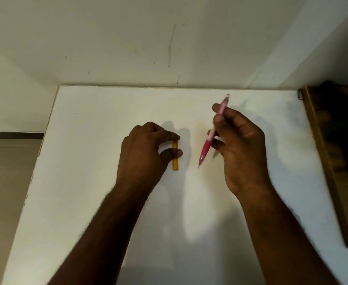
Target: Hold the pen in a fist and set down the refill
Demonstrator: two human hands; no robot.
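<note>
Orange case [175,159] pinched in my left hand [146,153] on the table [86,161], pen [211,136] gripped in my right hand [243,149]: a light pinch could let it skid.

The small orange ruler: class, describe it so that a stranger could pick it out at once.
On the white table, look just left of centre, where the left hand pinches it. The ruler is a short, flat, orange strip lying lengthwise away from the viewer, unlike the round pink pen in the right hand.
</note>
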